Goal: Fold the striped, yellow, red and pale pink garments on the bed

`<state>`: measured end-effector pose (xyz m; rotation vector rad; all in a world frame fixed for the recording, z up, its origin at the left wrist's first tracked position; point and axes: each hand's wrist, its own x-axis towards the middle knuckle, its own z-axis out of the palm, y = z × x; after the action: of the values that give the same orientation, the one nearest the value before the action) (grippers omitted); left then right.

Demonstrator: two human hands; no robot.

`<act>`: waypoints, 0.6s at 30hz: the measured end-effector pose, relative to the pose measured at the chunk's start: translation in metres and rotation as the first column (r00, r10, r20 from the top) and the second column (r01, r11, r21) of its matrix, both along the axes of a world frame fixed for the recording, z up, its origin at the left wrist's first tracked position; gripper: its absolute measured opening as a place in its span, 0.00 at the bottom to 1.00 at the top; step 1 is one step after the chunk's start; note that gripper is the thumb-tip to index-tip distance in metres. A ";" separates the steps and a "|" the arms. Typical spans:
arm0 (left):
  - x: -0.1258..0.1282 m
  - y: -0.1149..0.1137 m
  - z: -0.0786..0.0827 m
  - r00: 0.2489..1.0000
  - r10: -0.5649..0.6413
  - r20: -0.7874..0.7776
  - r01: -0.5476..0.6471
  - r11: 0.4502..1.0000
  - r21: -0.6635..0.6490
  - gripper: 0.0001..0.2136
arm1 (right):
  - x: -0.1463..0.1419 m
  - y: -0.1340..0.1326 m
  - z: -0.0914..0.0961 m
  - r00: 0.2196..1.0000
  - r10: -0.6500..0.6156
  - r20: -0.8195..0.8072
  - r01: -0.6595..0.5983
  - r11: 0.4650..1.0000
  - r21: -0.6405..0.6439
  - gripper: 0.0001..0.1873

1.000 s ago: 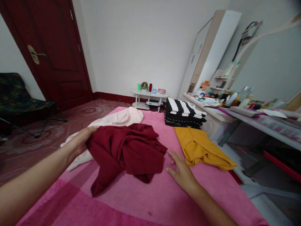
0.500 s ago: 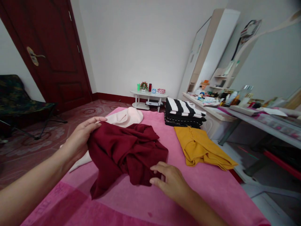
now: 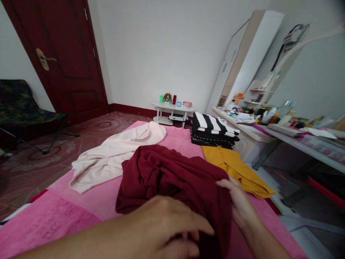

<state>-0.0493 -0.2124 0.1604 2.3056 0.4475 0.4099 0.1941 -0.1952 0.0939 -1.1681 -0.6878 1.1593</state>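
Observation:
A dark red garment (image 3: 172,176) lies bunched on the pink bedspread (image 3: 81,205) in front of me. My right hand (image 3: 237,199) grips its right edge, thumb on top and the other fingers behind the cloth. Over the near side of the garment reaches my left hand (image 3: 175,223). Its fingers are curved and slightly blurred, with a gap between thumb and forefinger, and no cloth shows pinched there. Behind and left of the red garment is a loosely spread pale pink garment (image 3: 113,154). To the right lies a folded mustard yellow garment (image 3: 239,172).
A stack of folded black and white clothes (image 3: 214,129) stands at the bed's far right. Beyond it is a dresser (image 3: 239,124) crowded with bottles. A small white table (image 3: 172,107) is by the wall, a camouflage chair (image 3: 24,104) at left.
My left hand has left the garment's left side and moved right and nearer. My right hand has moved right and now grips the edge. The red garment has shifted right, uncovering more pale pink cloth.

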 end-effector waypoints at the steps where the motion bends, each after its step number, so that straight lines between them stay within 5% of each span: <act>1: -0.008 0.013 -0.002 0.993 0.098 0.062 -0.102 0.992 0.069 0.14 | 0.022 -0.002 0.001 0.996 -0.092 0.002 0.092 0.996 -0.019 0.22; 4: -0.035 0.070 -0.023 0.893 0.382 0.238 -0.432 0.876 0.213 0.12 | 0.080 -0.007 -0.006 0.954 -0.298 0.020 0.299 0.952 -0.072 0.19; 8: -0.068 0.153 -0.069 0.732 0.622 0.278 -0.681 0.686 0.256 0.15 | 0.114 -0.011 -0.028 0.889 -0.455 -0.052 0.435 0.875 -0.212 0.15; 11: -0.076 0.183 -0.097 0.688 0.704 0.176 -0.720 0.692 0.049 0.28 | 0.104 -0.013 -0.039 0.871 -0.482 -0.098 0.435 0.848 -0.301 0.12; 15: -0.065 0.176 -0.114 0.782 0.611 0.124 -0.580 0.786 -0.212 0.28 | 0.073 -0.020 -0.036 0.986 -0.166 -0.031 0.150 0.946 -0.289 0.12; 18: -0.060 0.162 -0.108 0.807 0.575 0.131 -0.523 0.801 -0.292 0.18 | 0.066 -0.028 -0.023 0.974 0.163 0.156 -0.118 0.958 -0.261 0.14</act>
<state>-0.1091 -0.0502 0.0522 1.8319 1.0128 0.8318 0.2598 -0.2231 0.0706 -1.4676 -0.7854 1.3010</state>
